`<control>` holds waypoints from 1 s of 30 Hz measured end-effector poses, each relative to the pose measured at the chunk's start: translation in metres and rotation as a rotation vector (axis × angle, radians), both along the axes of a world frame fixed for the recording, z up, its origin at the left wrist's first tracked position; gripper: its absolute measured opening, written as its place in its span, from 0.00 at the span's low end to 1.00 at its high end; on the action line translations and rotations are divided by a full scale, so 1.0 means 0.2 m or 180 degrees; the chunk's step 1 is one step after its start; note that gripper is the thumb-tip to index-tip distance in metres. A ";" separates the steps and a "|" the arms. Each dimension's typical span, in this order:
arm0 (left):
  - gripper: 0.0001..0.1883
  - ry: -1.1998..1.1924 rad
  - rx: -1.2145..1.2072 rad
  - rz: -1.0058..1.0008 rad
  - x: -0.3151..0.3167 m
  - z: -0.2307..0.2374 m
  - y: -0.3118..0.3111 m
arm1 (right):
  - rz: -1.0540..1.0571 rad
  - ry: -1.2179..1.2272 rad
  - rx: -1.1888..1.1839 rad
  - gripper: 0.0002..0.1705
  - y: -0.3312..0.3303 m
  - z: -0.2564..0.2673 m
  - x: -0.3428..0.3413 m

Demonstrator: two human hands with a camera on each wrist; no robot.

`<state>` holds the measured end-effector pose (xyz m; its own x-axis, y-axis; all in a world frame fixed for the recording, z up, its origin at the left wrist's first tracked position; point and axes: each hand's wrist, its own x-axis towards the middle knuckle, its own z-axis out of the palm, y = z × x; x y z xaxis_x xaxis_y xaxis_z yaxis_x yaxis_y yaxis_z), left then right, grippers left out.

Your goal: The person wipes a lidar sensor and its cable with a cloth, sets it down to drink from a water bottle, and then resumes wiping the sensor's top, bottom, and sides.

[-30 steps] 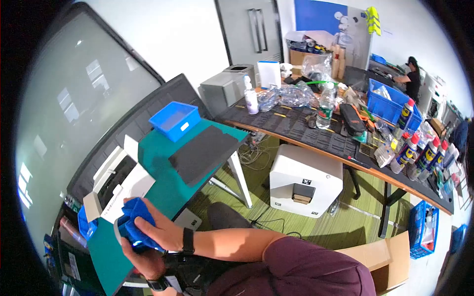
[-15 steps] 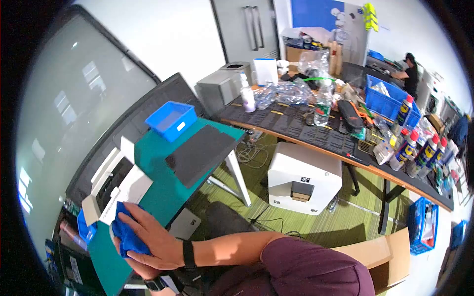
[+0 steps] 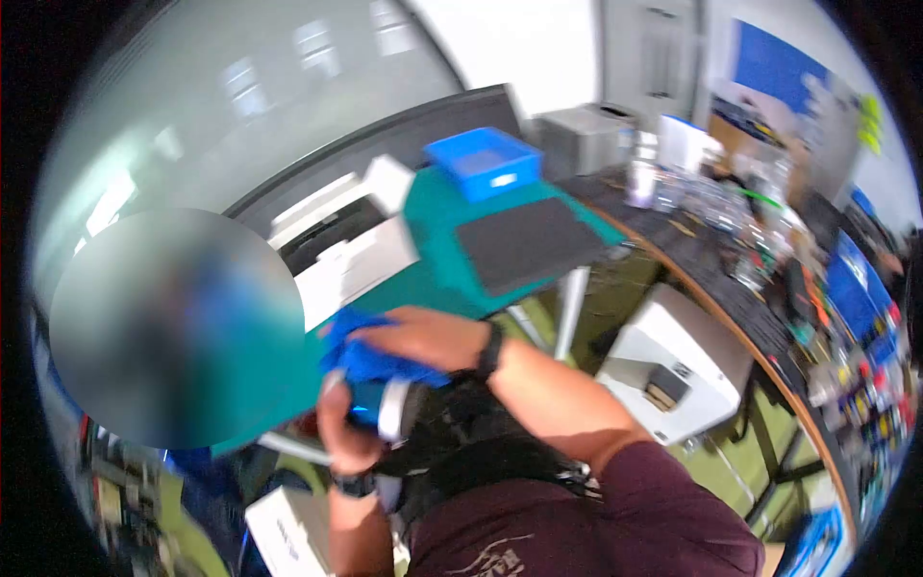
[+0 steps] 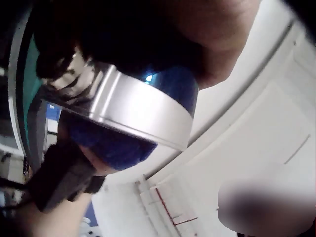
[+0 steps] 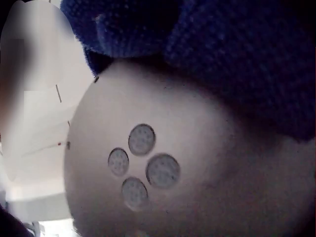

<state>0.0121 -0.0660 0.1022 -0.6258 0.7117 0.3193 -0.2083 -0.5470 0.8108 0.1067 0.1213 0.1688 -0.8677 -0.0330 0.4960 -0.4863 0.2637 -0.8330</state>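
Both hands, cloth and object sit farther right in the head view than half a second ago; camera swung too, frame blurred. Left hand (image 3: pixel 348 423) grasping blue-and-silver object (image 4: pixel 148 116), silver band (image 3: pixel 393 411) now showing on the side toward the torso (image 3: pixel 519 529). Right hand (image 3: pixel 423 338) gripping blue cloth (image 3: pixel 361 358), held against the object. Object is in front of the torso, by near edge of green table (image 3: pixel 437 255). Right wrist view: cloth over pale surface (image 5: pixel 207 128) with four grey discs (image 5: pixel 163 171). On table: open white box (image 3: pixel 385 258), blue bin (image 3: pixel 527 173), dark mat (image 3: pixel 524 240).
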 end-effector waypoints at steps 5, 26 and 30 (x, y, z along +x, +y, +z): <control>0.34 -0.0967 -0.0027 0.0352 0.09 0.17 0.02 | 0.0627 -0.0252 -0.2122 0.29 -0.13 -0.11 -0.01; 0.39 0.2197 -0.0703 0.2582 -0.06 0.24 -0.03 | -0.0689 0.0110 -0.2847 0.38 -0.30 -0.29 0.01; 0.36 0.2485 -0.0909 0.2401 -0.07 0.24 0.02 | -0.0954 0.0575 -0.1782 0.42 -0.31 -0.22 0.00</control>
